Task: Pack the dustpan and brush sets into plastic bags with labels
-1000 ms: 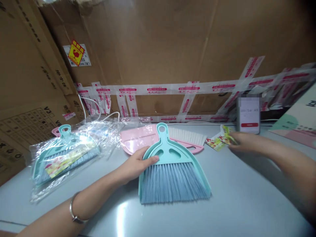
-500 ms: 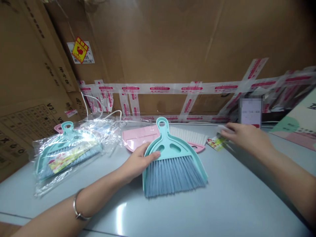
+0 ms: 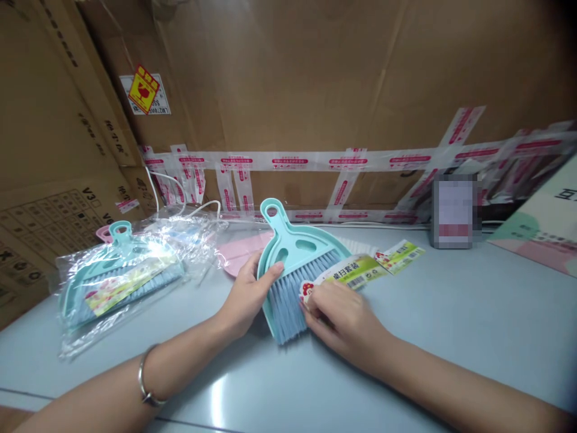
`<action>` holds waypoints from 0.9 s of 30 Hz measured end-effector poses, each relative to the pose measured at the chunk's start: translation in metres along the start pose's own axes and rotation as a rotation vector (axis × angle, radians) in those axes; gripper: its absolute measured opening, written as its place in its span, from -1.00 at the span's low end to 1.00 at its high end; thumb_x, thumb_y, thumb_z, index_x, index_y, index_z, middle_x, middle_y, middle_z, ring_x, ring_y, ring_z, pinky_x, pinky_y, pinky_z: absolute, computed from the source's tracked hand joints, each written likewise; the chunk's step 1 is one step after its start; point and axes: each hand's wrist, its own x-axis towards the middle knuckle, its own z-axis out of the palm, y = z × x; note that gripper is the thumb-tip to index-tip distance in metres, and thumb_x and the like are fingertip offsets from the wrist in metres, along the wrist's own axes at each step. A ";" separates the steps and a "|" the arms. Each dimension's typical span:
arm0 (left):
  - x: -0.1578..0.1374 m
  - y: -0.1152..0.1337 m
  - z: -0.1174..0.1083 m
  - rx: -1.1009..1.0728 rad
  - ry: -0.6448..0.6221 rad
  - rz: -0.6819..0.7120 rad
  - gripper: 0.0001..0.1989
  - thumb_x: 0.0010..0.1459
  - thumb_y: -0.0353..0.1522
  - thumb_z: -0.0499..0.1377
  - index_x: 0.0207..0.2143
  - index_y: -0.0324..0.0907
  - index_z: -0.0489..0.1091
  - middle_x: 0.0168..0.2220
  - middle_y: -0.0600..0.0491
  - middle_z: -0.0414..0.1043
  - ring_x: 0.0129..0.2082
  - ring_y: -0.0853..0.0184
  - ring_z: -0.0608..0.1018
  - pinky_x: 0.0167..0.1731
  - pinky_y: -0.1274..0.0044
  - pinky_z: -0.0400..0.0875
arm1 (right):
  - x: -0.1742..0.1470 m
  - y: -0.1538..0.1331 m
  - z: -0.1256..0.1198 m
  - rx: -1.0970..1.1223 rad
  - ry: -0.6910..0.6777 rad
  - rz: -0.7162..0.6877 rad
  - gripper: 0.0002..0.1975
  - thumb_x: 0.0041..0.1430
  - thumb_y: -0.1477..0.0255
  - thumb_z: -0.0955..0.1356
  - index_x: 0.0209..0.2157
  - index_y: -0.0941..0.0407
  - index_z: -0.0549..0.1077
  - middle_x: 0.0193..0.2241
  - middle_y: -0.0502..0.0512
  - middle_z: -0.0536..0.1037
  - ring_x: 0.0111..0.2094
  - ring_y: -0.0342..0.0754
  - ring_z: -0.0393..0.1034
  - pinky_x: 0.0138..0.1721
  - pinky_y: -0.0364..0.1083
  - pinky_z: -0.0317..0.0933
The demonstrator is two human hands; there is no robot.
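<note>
My left hand (image 3: pixel 246 294) is closed on the left edge of a turquoise dustpan (image 3: pixel 274 219), thumb on its front. A matching brush (image 3: pixel 291 307) with blue-grey bristles sits nested in it, tilted on the table. In my right hand (image 3: pixel 347 325) is a printed cardboard label (image 3: pixel 354 270), green and white, pinched at its left end and lying across the bristles. Behind them, partly hidden, are a pink dustpan (image 3: pixel 241 249) and a brush with white bristles (image 3: pixel 363 246). A second printed label (image 3: pixel 403 255) lies just to the right.
At the left, a clear plastic bag (image 3: pixel 74 343) holds another turquoise set with a label. A phone-like device (image 3: pixel 452 204) stands upright at the back right, near a pastel box (image 3: pixel 536 228). Large taped cartons (image 3: pixel 279 78) wall off the back, with white cables (image 3: pixel 205 207) along them.
My right hand has come from the back right to the front of the bristles with the label. The dustpan and brush have tilted and shifted slightly left in my left hand.
</note>
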 end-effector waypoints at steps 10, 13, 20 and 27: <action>-0.004 0.001 0.007 -0.194 0.053 0.001 -0.55 -0.02 -0.25 0.27 -0.05 -0.14 0.32 -0.16 0.03 0.50 -0.13 0.23 0.50 -0.13 0.44 0.40 | -0.002 0.002 -0.008 -0.004 0.010 -0.108 -0.88 0.14 0.48 0.31 -0.27 0.18 0.43 -0.28 0.20 0.51 -0.24 -0.01 0.36 -0.24 -0.04 0.25; -0.002 0.005 0.005 -0.255 0.085 -0.007 -0.51 -0.04 -0.27 0.29 -0.02 -0.14 0.32 -0.15 0.01 0.50 -0.12 0.22 0.51 -0.10 0.42 0.40 | -0.003 0.006 -0.010 -0.058 -0.009 -0.158 -0.78 0.13 0.49 0.31 -0.16 0.17 0.44 -0.07 0.28 0.46 -0.01 0.08 0.30 -0.06 0.07 0.22; 0.002 0.004 0.003 -0.277 0.105 -0.038 -0.48 -0.06 -0.25 0.30 -0.02 -0.17 0.32 -0.12 -0.04 0.50 -0.12 0.21 0.51 -0.07 0.42 0.37 | -0.002 0.005 -0.004 -0.111 -0.152 -0.208 -0.67 0.18 0.43 0.25 -0.04 0.21 0.41 0.08 0.31 0.36 0.13 0.11 0.20 0.04 0.14 0.17; 0.000 0.005 0.000 -0.109 -0.011 0.010 -0.41 -0.09 -0.32 0.33 0.02 -0.14 0.27 -0.05 -0.04 0.45 -0.09 0.21 0.49 -0.09 0.43 0.37 | -0.001 0.004 -0.008 -0.115 -0.111 -0.199 -0.60 0.15 0.42 0.27 0.03 0.23 0.35 0.05 0.25 0.40 0.12 0.05 0.22 0.05 0.07 0.16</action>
